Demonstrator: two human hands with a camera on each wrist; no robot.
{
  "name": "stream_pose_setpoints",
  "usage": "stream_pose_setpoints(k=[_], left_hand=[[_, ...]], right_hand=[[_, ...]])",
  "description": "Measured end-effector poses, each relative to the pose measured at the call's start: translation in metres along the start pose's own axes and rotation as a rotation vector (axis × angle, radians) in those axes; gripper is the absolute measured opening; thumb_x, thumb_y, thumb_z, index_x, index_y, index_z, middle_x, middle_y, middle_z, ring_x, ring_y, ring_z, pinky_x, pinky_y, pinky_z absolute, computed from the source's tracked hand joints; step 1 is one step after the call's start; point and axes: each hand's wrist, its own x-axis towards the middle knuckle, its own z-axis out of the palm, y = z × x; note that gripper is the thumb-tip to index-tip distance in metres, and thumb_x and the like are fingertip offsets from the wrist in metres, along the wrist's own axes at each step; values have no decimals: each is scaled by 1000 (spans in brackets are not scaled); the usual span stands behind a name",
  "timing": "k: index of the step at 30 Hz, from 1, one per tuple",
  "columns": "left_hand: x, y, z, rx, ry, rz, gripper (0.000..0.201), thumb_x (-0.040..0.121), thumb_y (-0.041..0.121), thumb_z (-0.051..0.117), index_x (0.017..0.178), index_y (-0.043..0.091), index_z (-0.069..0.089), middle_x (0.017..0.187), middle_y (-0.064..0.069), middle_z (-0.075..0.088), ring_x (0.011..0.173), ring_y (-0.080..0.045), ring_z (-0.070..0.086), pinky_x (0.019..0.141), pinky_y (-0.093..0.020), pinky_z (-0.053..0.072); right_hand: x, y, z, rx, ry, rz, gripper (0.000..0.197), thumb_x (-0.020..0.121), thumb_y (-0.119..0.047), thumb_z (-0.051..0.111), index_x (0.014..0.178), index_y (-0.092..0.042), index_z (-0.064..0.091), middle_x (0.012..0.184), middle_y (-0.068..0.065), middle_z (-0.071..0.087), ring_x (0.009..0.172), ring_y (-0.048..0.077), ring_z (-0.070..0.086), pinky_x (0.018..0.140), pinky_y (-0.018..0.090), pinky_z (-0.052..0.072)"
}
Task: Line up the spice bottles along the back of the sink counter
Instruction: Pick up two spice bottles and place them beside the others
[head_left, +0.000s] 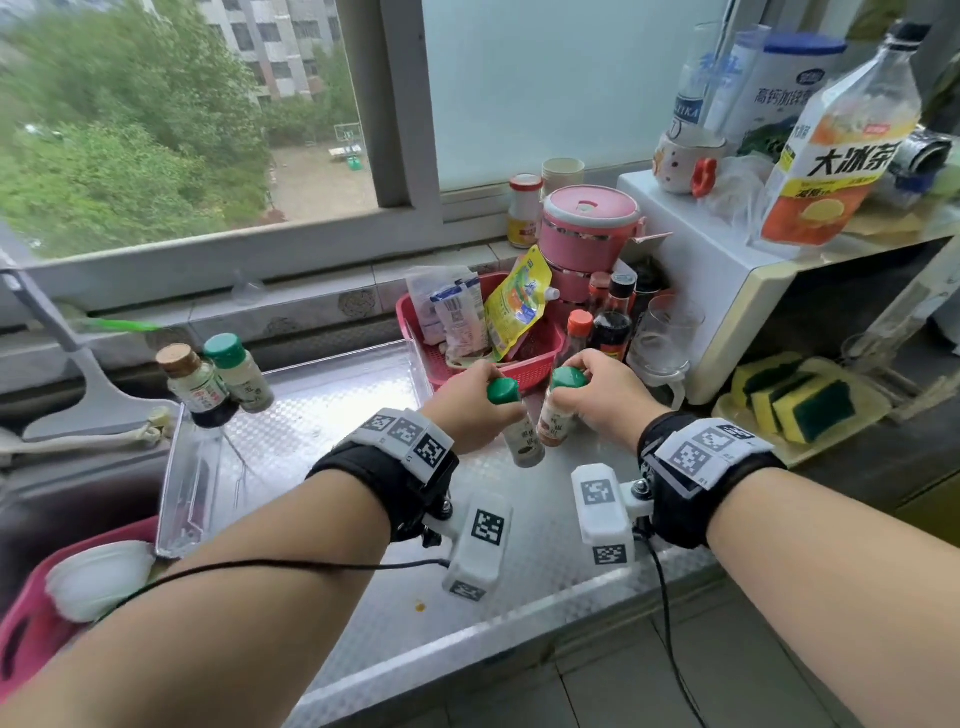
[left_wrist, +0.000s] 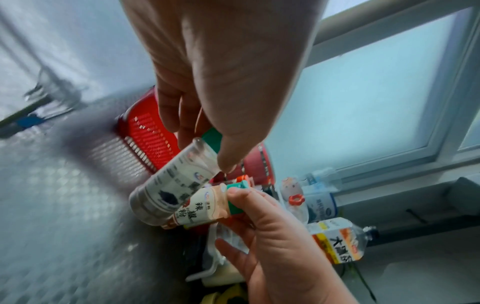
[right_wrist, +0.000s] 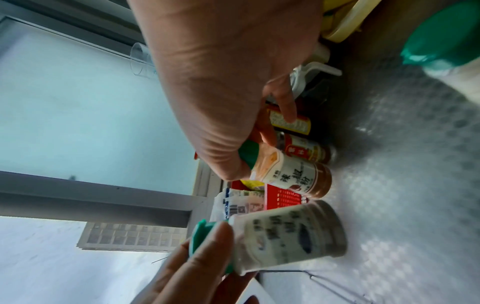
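My left hand (head_left: 483, 395) grips a green-capped pepper bottle (head_left: 525, 442) by its cap and neck. Beside it, my right hand (head_left: 582, 392) grips a green-capped chili powder bottle (head_left: 553, 421) the same way. Both bottles are tilted, bases close together, over the steel counter (head_left: 545, 525) in front of the red basket (head_left: 415, 322). The left wrist view shows the pepper bottle (left_wrist: 166, 189) above the chili bottle (left_wrist: 200, 209). In the right wrist view the chili bottle (right_wrist: 293, 176) is under my palm. A brown-capped bottle (head_left: 195, 387) and a green-capped bottle (head_left: 241, 374) stand side by side at the counter's back left.
The basket holds sachets; dark sauce bottles (head_left: 613, 322) and a glass mug (head_left: 660, 338) stand to its right. A pink lunch box (head_left: 589, 223) and a white microwave (head_left: 701, 270) fill the back right. Sponges (head_left: 795, 400) lie right, the sink (head_left: 78, 493) left.
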Motion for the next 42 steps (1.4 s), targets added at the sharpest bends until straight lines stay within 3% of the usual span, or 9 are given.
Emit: stream_pose_setpoints(k=[5, 9, 11, 15, 19, 23, 30, 34, 42], left_hand=[[-10, -20, -52, -21, 128, -18, 39, 87, 39, 63, 114, 14, 52, 97, 4, 60, 73, -5, 56, 56, -15, 44], [-23, -49, -88, 33, 248, -93, 37, 85, 39, 66, 110, 16, 53, 93, 5, 56, 71, -4, 52, 53, -15, 37], [-29, -64, -104, 75, 305, -123, 41, 84, 37, 67, 115, 14, 54, 97, 4, 56, 80, -11, 55, 61, -20, 40], [-38, -87, -138, 141, 370, -163, 39, 84, 31, 68, 116, 17, 53, 102, 3, 59, 88, -16, 55, 74, -29, 44], [-36, -108, -169, 220, 397, -181, 42, 80, 39, 71, 116, 25, 55, 110, 1, 67, 95, -19, 63, 87, -41, 54], [-30, -124, -187, 337, 421, -192, 49, 75, 49, 72, 118, 31, 56, 117, 0, 62, 107, -23, 58, 98, -48, 47], [-10, -154, -187, 440, 390, -199, 46, 70, 57, 71, 111, 39, 60, 117, 6, 61, 111, -21, 54, 99, -47, 40], [-5, -161, -181, 522, 358, -217, 52, 72, 61, 67, 119, 41, 57, 121, 2, 57, 117, -24, 49, 102, -46, 34], [-3, -171, -182, 590, 370, -189, 54, 76, 63, 62, 123, 39, 54, 121, 1, 58, 116, -23, 50, 103, -44, 33]], right_hand=[[4, -36, 17, 137, 18, -75, 31, 77, -22, 69, 106, -13, 60, 105, 9, 65, 97, 26, 62, 88, 43, 54], [6, -64, 40, 213, -39, -163, 25, 81, -19, 69, 103, -16, 57, 89, -6, 57, 84, 14, 56, 71, 24, 49], [6, -78, 52, 235, -71, -186, 27, 82, -18, 69, 106, -15, 57, 88, -8, 56, 87, 14, 56, 75, 26, 51], [8, -101, 72, 212, -105, -213, 34, 81, -21, 71, 111, -12, 59, 105, 4, 62, 101, 23, 61, 92, 41, 54], [7, -120, 87, 233, -116, -256, 32, 82, -23, 70, 110, -14, 59, 114, 12, 62, 104, 26, 62, 92, 44, 56], [8, -134, 99, 211, -126, -269, 37, 82, -25, 69, 116, -13, 60, 117, 9, 61, 104, 23, 61, 93, 41, 55], [13, -142, 113, 179, -157, -255, 37, 80, -28, 70, 114, -16, 61, 113, 8, 62, 103, 23, 62, 92, 43, 55], [17, -148, 123, 174, -173, -238, 37, 80, -27, 71, 114, -16, 61, 113, 8, 62, 104, 24, 62, 93, 43, 55], [26, -167, 148, 125, -196, -247, 38, 80, -26, 70, 116, -15, 60, 116, 9, 61, 104, 23, 62, 94, 42, 54]])
